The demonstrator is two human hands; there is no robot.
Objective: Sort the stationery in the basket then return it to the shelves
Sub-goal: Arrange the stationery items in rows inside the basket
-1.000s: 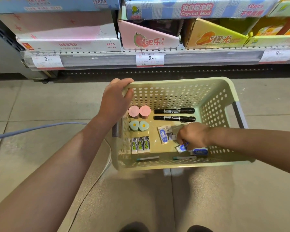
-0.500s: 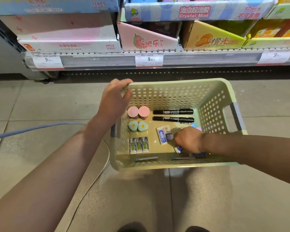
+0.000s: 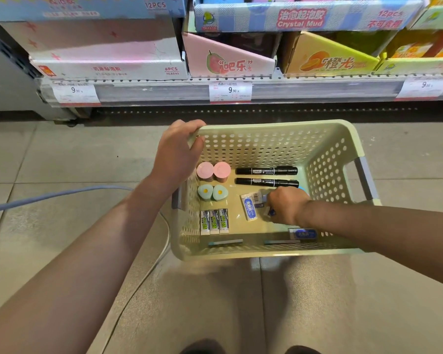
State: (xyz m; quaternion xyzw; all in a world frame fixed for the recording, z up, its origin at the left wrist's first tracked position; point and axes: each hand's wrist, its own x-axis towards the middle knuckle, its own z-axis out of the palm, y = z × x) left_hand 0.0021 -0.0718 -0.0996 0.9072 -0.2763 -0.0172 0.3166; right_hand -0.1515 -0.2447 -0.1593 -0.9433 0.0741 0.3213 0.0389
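Observation:
A pale green perforated basket (image 3: 325, 139) sits on the floor. My left hand (image 3: 175, 154) grips its far left corner. Inside lie two black markers (image 3: 266, 171), two pink round items (image 3: 213, 170), two blue egg-shaped items (image 3: 212, 192), three green-labelled lead cases (image 3: 214, 221) and a white-and-blue eraser (image 3: 249, 206). My right hand (image 3: 287, 209) is down in the basket right of that eraser, fingers closed around a small blue-and-white eraser. Another blue eraser (image 3: 303, 234) lies by the near wall.
A shelf edge (image 3: 164, 92) with price tags runs behind the basket, carrying boxes of Crystal Mud (image 3: 299, 17) and pink (image 3: 228, 62) and yellow (image 3: 327, 60) cartons. A grey cable (image 3: 49, 196) crosses the tiled floor at left. My shoes show at the bottom edge.
My right hand has moved from the near right part of the basket towards the middle, beside the white-and-blue eraser. The left hand keeps its hold on the corner.

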